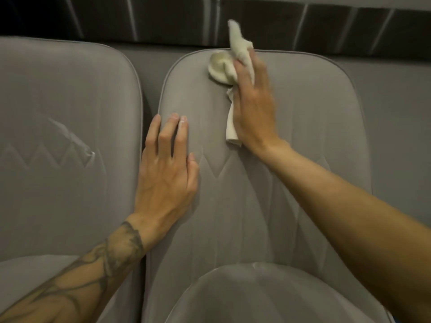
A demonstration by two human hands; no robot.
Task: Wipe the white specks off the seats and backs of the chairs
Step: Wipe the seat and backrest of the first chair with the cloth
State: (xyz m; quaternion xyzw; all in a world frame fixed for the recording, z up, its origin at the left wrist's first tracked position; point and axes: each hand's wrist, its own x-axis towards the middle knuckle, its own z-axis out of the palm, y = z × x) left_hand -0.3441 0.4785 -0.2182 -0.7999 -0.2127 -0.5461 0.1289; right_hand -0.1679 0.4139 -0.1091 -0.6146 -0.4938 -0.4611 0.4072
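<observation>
Two grey upholstered chairs stand side by side. My right hand [253,106] holds a crumpled white cloth [229,64] against the top of the middle chair's back [291,159]. My left hand [166,169] rests flat, fingers straight, on the left edge of that same back. The chair's seat [268,294] shows at the bottom with a faint pale smear near its rear edge. The left chair's back [58,136] carries white streaks [74,138] across its zigzag stitching.
A narrow dark gap [145,99] separates the two chairs. Behind them runs a grey surface and a dark wall panel [326,24] with pale slanted streaks. The left chair's seat [35,273] shows at the bottom left.
</observation>
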